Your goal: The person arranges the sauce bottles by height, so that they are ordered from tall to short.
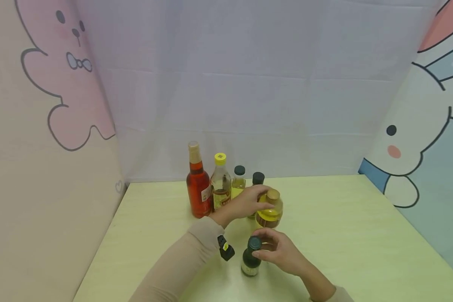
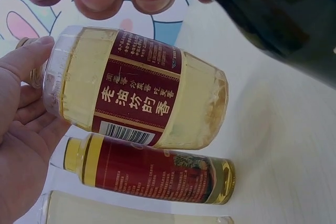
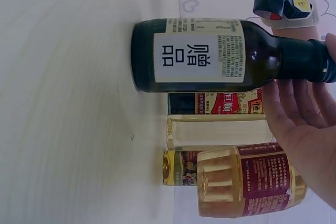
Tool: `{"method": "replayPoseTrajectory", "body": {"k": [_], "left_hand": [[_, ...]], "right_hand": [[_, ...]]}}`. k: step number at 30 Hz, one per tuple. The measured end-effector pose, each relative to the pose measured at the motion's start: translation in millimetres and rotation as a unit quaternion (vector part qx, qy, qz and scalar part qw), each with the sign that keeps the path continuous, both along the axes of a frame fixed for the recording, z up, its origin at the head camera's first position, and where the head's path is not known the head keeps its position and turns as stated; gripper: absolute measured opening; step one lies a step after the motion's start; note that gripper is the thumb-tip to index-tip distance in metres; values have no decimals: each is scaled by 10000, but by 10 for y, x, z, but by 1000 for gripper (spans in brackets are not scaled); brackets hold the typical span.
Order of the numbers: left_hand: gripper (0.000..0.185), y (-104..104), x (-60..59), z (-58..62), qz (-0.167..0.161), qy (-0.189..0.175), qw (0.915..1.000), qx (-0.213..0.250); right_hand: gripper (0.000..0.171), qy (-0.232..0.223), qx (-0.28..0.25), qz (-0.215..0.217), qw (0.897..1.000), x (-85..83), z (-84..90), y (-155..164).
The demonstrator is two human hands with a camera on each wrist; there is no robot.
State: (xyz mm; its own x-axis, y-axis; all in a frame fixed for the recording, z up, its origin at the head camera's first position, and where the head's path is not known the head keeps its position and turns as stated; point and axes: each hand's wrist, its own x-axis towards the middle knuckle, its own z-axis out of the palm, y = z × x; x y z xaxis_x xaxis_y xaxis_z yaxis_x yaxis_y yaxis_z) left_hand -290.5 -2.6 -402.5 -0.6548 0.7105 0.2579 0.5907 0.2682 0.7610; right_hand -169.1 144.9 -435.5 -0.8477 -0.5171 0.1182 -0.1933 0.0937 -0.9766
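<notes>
dark bottle (image 1: 251, 260) stands on tabletop (image 1: 362, 235), right hand (image 1: 283, 251) pinching its cap; left hand (image 1: 245, 203) curled round oil jar (image 1: 269, 212). risk: crowded bottle row (image 1: 219, 184) behind, a bumped neighbour may topple.

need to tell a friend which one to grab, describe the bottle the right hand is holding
On the pale green table, a row of bottles stands at the back wall. Nearer the camera, alone, stands a small dark bottle, gripped at its cap by the right hand. Unlike the amber and yellow ones behind, it is nearly black with a white label.
</notes>
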Motion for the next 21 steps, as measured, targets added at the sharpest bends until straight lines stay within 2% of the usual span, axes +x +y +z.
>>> {"method": "replayPoseTrajectory", "body": {"k": [4, 13, 21], "left_hand": [[39, 41, -17, -20, 78, 88, 9998, -138], [40, 108, -33, -29, 168, 10, 9991, -391], [41, 195, -54, -57, 488, 40, 9961, -730]], "right_hand": [[35, -93, 5, -17, 10000, -1, -4, 3], [35, -68, -41, 0, 10000, -8, -15, -3], [35, 64, -165, 25, 9998, -8, -47, 4]]}}
